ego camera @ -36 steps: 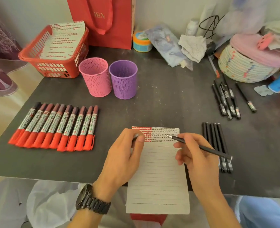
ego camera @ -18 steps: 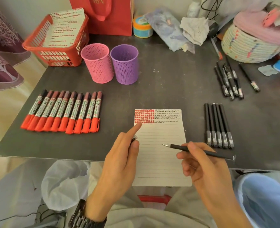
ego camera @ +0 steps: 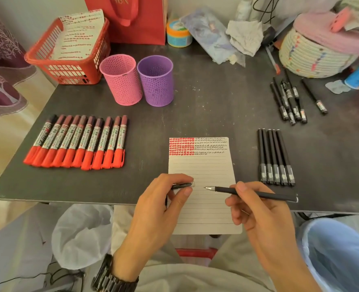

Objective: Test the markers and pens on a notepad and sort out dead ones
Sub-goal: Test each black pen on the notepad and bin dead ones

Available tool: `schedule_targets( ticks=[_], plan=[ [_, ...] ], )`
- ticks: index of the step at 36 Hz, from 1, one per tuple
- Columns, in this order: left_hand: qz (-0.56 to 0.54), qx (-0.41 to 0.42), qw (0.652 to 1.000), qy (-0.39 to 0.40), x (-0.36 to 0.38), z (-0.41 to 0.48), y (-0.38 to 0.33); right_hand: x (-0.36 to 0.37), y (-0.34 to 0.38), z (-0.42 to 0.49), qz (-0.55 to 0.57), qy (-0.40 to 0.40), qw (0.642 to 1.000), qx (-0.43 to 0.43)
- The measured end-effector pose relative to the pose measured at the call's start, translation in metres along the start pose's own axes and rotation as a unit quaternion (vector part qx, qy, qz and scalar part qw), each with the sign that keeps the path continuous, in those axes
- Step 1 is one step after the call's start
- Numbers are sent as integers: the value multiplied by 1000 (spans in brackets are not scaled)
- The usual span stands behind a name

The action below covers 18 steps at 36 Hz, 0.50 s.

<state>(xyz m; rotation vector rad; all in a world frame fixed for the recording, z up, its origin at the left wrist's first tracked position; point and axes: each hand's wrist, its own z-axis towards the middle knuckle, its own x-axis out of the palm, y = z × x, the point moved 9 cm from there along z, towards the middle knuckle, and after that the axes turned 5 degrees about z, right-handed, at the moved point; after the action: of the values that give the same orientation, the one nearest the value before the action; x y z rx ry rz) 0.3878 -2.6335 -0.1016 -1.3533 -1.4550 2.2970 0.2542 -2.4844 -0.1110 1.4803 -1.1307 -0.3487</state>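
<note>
Fingers of the left hand pinch a black pen cap over the left edge of the lined notepad. The right hand has its fingers curled round an uncapped black pen, its tip pointing left over the notepad's blank lines, just short of the cap. The notepad lies at the near edge of the dark counter, with red and black marks filling its top rows. Left of the notepad lies a row of red markers. Just right of it lie five capped black pens, and farther back on that side a loose pile of black pens.
</note>
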Motion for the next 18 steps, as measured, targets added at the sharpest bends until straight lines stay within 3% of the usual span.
schedule_targets(
  ticks=[18],
  plan=[
    [43,69,997,12,1,5,-21,8,-6,3,-19,34,999,2]
  ],
)
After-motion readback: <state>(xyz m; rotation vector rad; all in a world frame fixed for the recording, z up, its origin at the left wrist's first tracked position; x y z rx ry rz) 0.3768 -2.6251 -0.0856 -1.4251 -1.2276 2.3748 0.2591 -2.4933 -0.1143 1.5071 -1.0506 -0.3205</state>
